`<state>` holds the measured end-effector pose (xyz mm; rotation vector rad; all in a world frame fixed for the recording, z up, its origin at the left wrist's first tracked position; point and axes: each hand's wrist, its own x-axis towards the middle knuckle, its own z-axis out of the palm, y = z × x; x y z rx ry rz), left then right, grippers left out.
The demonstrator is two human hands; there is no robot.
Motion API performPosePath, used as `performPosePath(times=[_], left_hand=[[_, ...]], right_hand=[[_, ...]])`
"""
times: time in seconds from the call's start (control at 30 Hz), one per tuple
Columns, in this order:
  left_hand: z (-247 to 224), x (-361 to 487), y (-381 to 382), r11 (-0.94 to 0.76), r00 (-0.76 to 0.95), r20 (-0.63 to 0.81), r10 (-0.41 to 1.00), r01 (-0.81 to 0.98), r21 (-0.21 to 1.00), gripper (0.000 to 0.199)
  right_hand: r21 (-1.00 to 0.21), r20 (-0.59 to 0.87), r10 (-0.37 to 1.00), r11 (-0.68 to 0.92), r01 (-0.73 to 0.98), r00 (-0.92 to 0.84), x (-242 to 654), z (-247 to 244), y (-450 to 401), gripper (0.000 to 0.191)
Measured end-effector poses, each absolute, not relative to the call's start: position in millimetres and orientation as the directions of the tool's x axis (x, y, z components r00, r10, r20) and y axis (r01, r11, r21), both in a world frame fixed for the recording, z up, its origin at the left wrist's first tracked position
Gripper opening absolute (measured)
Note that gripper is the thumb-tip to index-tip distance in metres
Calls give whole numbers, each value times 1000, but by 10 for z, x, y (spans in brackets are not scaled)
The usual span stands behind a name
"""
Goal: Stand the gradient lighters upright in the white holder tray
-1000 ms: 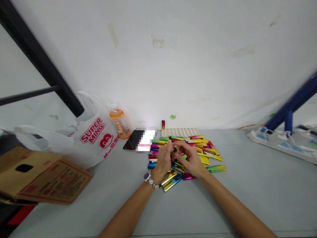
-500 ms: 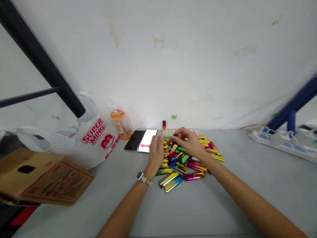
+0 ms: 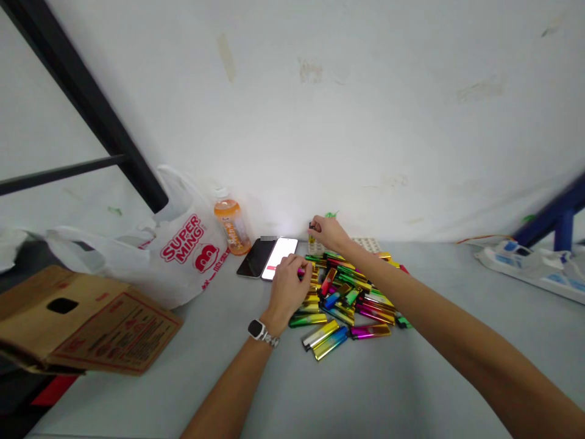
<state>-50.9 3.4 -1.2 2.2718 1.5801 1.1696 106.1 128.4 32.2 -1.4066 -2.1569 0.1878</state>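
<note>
A heap of shiny metallic lighters (image 3: 350, 297) in gold, green, red, blue and magenta lies on the grey table. At its left edge, my left hand (image 3: 287, 291) is closed around a magenta lighter (image 3: 300, 272), whose end shows at the fingers. My right hand (image 3: 329, 232) pinches the dark top of a gold lighter (image 3: 311, 239), held upright at the left end of a cream tray with a grid of holes (image 3: 369, 245). My right wrist and forearm cover part of the tray and heap.
Two phones, one dark (image 3: 256, 259) and one with a lit screen (image 3: 282, 249), lie left of the heap. Beyond them are an orange drink bottle (image 3: 232, 227), a white plastic bag (image 3: 183, 268) and a cardboard box (image 3: 109, 329). A white power strip (image 3: 525, 271) lies right. The wall borders the back.
My right hand has moved from over the heap back and left to the tray's end with a lighter. My left hand has lowered and now holds a magenta lighter. The view has shifted slightly.
</note>
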Motion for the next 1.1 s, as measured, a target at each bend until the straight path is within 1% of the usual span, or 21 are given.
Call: performPosePath(times=[0.13,0.27,0.4,0.5,0.67,0.73,0.8,0.83,0.9,1.0,1.1], left_hand=[[-20,-562,76,-394,104,499,860,758,520,20],[-6,-583,83,-357,71,478,875,762,541,21],[-1,-586,80,-358,69,479,875,757,546,22],[-17,-573,80,-363,77,478,875,759,541,21],[-48,-516,61,-400,121,487,865,751,525,18],[-53,-486,45,-424,138,500,855,740,522,17],[-56,-458,29,-447,154,509,847,726,523,17],[-58,-445,22,-456,161,513,843,719,524,17],[-58,-420,11,-468,173,514,840,710,526,17],[-52,-375,-2,-475,189,509,840,709,520,17],[-40,-320,-16,-486,206,507,837,706,515,19]], right_hand=[[-346,338,900,391,853,-275,1032,317,1285,17],[-313,354,899,372,874,-256,1027,283,1248,23],[-301,362,892,387,871,-271,1052,234,1195,26],[-272,376,880,405,873,-291,1101,202,1150,31],[-216,378,841,486,847,-387,1211,182,1068,41],[-220,380,824,522,824,-420,1261,190,1026,47],[-252,400,820,528,811,-409,1324,206,974,53],[-268,409,825,517,813,-390,1363,216,945,51],[-284,396,845,484,828,-359,1461,234,882,39],[-267,287,886,438,858,-363,1631,241,792,21],[-266,162,913,407,874,-376,1773,221,730,21]])
